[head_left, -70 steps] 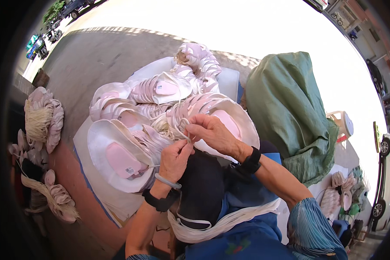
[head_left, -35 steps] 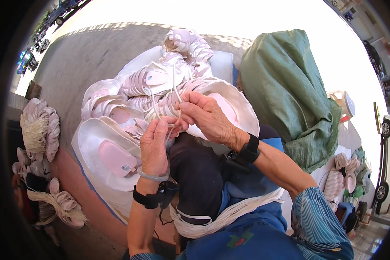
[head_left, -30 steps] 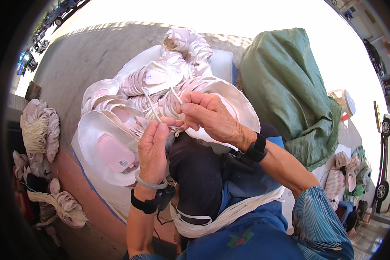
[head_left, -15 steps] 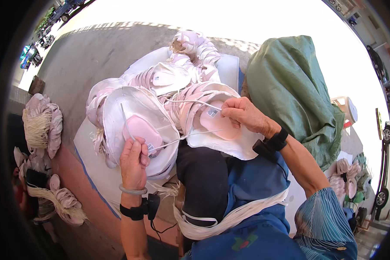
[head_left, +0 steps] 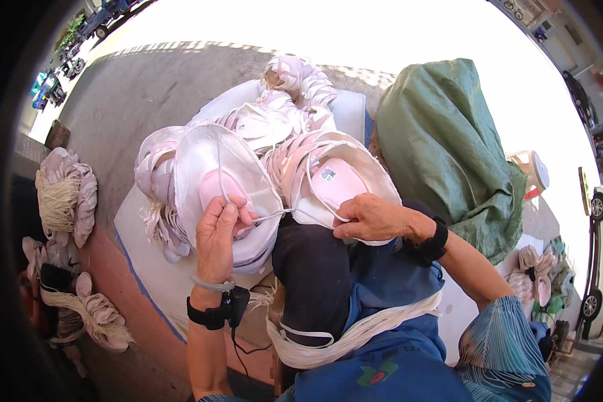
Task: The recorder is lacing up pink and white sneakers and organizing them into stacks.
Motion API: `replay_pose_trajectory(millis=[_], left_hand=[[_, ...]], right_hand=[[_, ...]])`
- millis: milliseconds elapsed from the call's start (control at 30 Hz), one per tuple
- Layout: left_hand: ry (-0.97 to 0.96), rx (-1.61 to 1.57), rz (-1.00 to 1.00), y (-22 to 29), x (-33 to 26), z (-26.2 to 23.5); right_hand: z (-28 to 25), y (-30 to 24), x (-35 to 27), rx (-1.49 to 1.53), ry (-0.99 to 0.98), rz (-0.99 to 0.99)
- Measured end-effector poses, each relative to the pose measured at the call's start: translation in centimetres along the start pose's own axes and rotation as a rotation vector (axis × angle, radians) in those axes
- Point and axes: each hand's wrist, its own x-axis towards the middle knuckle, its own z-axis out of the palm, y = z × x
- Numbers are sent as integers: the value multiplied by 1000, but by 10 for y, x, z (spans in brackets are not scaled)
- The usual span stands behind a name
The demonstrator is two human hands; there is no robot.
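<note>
Two nested stacks of white-and-pink shoe uppers lie in front of my knees, a left stack [head_left: 197, 151] and a right stack [head_left: 375, 167]. A thin white cord [head_left: 275, 215] crosses between their near ends, with its strands meeting or crossing in the middle. Over the left stack, my left hand [head_left: 220, 231] is closed in a pinch on one side of the cord. My right hand [head_left: 382, 220], closed with fingertips at the lower rim of the right stack, grips the other side. One cord length loops up over the pink part of each front upper.
A bundle of pale strands [head_left: 355, 345] lies across my lap. More stacked uppers [head_left: 291, 74] rest on the white sheet [head_left: 147, 241] behind. A large green cloth-covered heap [head_left: 442, 147] stands at the right, beside a white stool [head_left: 532, 167]. Bundled uppers [head_left: 67, 194] sit at far left.
Both hands have come closer together: the left moved right and slightly up, the right moved down and left. The cord, stretched out wide before, now crosses between the stacks with looped ends.
</note>
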Motion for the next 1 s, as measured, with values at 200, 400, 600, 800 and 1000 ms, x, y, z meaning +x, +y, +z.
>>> replay_pose_trajectory(millis=[200, 400, 600, 800, 1000], left_hand=[[-18, -38, 20, -5, -4, 4], [16, -33, 63, -2, -5, 17], [102, -47, 105, -13, -5, 2], [13, 445, 439, 8, 3, 46], [6, 286, 308, 3, 15, 41]], right_hand=[[4, -29, 24, 219, 200, -508], [21, -38, 51, 697, 89, -168], [29, -28, 62, 375, 211, 65], [45, -19, 69, 276, 315, -102], [43, -17, 65, 269, 287, -142]])
